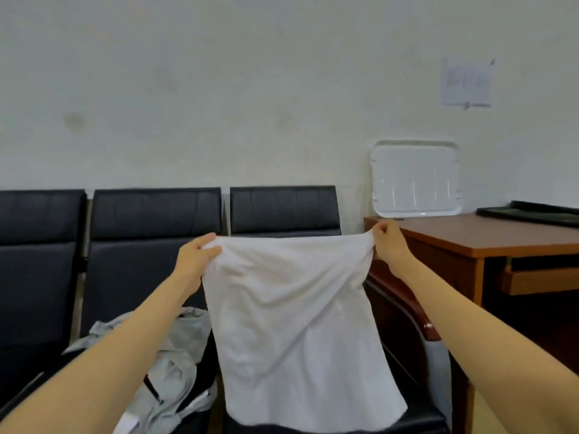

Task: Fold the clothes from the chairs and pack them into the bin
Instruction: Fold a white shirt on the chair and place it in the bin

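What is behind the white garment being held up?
The left hand and right hand hold the white garment spread before the rightmost black chair. Its backrest top shows; the seat is mostly covered, so anything lying there is hidden. A grey garment lies on the next chair.

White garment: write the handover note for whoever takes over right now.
Left hand: grips the top left corner of the white garment.
Right hand: pinches its top right corner.
The garment hangs spread out and unfolded in front of the black chairs.
Grey clothes lie crumpled on a chair seat to its left.
The bin is not in view.
Done: nothing visibly folded or packed.
Left: fold the white garment, fold the grey clothes, pack both into the bin.
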### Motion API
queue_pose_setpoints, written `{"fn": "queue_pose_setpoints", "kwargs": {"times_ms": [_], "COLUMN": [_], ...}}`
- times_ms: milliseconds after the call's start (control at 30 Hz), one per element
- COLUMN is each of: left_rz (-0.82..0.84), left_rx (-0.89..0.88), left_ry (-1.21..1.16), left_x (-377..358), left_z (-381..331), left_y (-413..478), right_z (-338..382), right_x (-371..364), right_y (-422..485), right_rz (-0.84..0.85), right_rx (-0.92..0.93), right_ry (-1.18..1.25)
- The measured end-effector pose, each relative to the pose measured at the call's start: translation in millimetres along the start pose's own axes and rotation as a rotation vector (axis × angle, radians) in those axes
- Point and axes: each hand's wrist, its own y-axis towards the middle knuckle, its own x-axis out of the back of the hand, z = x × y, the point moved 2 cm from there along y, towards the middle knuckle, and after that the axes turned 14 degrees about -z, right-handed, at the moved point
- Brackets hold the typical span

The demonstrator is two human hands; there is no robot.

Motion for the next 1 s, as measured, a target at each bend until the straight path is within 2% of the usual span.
{"fn": "queue_pose_setpoints", "kwargs": {"times_ms": [167,300,400,600,833,1000], "left_rz": [-0.014,0.049,0.083,0.072,0.141,-0.013], "left_rx": [0.012,-0.025,-0.051,-0.058,-0.063,0.011], "left_ry": [0.018,0.066,0.076,0.091,0.127,-0.017], "left_x": [17.5,17.2,15.0,15.6,10.2,9.4], "left_z": [-10.7,-12.8,-14.6,-9.5,-1.7,-6.8], "left_y": [-14.2,-21.0,-24.3,-32.7,-45.6,-23.0], "right_z": [12.4,7.5,6.4,-1.5,-3.2,-5.8], "right_x": [12.2,13.0,18.9,31.1,30.5,31.1], "right_y": [-11.0,-16.3,-17.6,-18.9,-30.1,-9.0], "right_rz": [0.07,0.138,0.191,0.027,0.094,0.064], "right_rx": [-0.038,-0.176,-0.175,-0.115,-0.071,-0.045], "right_ry": [0.101,0.226,0.216,0.063,0.059,0.116]}}
